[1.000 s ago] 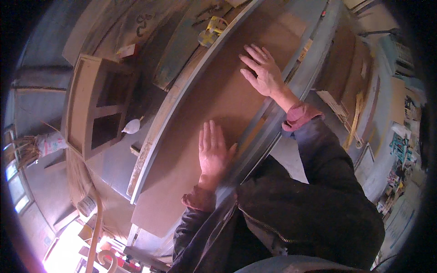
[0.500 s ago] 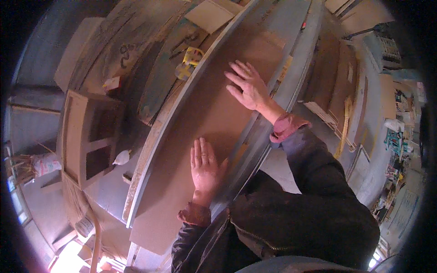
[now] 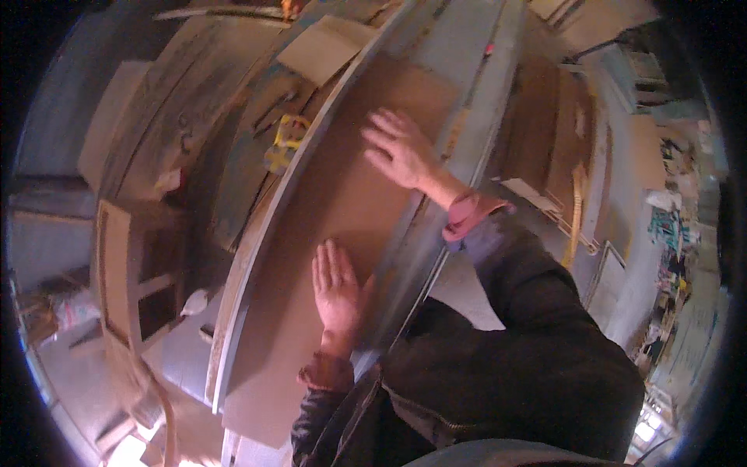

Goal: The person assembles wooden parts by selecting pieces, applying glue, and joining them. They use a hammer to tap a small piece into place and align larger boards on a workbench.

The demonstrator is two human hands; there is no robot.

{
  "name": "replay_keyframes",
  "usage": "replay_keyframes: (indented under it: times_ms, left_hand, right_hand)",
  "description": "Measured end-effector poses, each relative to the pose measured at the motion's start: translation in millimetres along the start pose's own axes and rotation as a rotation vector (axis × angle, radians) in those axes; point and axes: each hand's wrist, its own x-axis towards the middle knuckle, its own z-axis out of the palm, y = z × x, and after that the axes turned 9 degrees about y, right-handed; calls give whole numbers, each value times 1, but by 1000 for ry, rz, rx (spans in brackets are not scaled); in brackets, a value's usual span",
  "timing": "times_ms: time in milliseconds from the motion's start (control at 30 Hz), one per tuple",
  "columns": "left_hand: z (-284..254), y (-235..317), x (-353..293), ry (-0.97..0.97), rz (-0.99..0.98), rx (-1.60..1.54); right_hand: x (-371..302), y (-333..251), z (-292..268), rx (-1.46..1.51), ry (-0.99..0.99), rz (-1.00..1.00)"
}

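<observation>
A long brown board (image 3: 327, 210) lies flat on a grey metal machine table (image 3: 459, 47), alongside a long straight rail (image 3: 268, 210) on its left. My left hand (image 3: 338, 296) rests palm down on the near part of the board, its fingers stretched toward the far end. Farther up, my right hand (image 3: 401, 152) lies flat on the board with its fingers spread. Neither hand grips anything. Dark sleeves with reddish cuffs cover both forearms.
Left of the rail are a yellow tool (image 3: 288, 136), a light brown panel (image 3: 325, 48) and an open wooden box frame (image 3: 136, 272). Stacked brown boards (image 3: 537, 132) lie to the right, with a yellow strip (image 3: 576, 210) beside them. A red button (image 3: 489, 49) sits on the far table.
The whole view has shifted, so most things sit farther left. Both hands have moved slightly toward the far end along the rail, apparently with the board. They stay flat on it.
</observation>
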Motion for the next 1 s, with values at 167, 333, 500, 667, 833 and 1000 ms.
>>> replay_keyframes:
  times_ms: [167, 333, 500, 667, 833, 1000]
  left_hand:
    - [7, 4, 15, -33, -34, -27]
    - [4, 11, 24, 2, -45, -66]
    - [-2, 15, 22, 21, -41, -80]
    - [8, 9, 21, 44, 0, -44]
    - [13, 7, 17, 89, 20, -28]
    - [16, 6, 15, 112, -4, -69]
  right_hand:
    - [9, 18, 2, 21, -32, 5]
    - [6, 38, 12, 11, 24, -67]
    - [8, 30, 12, -30, 39, -65]
    - [-25, -63, 4, 44, -35, -148]
    - [-49, -120, 14, 163, -14, -137]
    - [-46, -116, 16, 119, -30, -166]
